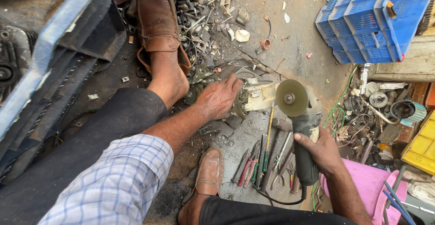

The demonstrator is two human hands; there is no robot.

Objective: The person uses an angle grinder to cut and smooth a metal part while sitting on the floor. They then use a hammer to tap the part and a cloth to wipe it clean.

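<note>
At the far left a dark blue-edged crate (50, 39) leans over the dusty floor, and beside it the person's foot in a brown leather shoe (157, 21) is planted among scattered metal scraps (199, 21). The left hand (219, 97), coming out of a checked sleeve (113, 184), is pressed down flat with its fingers spread over a pale metal part (260, 96) lying on the floor, pinning it rather than gripping around it. Below that, the other brown shoe (208, 170) sits close to a row of hand tools (265, 161), pliers and screwdrivers laid side by side on the concrete. Just right of the pale part hangs an angle grinder (301, 125), its round disc (291, 98) held near the part's edge; whether the two touch I cannot tell. The right hand (322, 150) is wrapped tight around the grinder's dark body. Further right lie a pink plastic tub (367, 184), a heap of small machine parts (380, 102), a yellow crate (421, 146) and, at the top, a blue perforated crate (371, 16).
</note>
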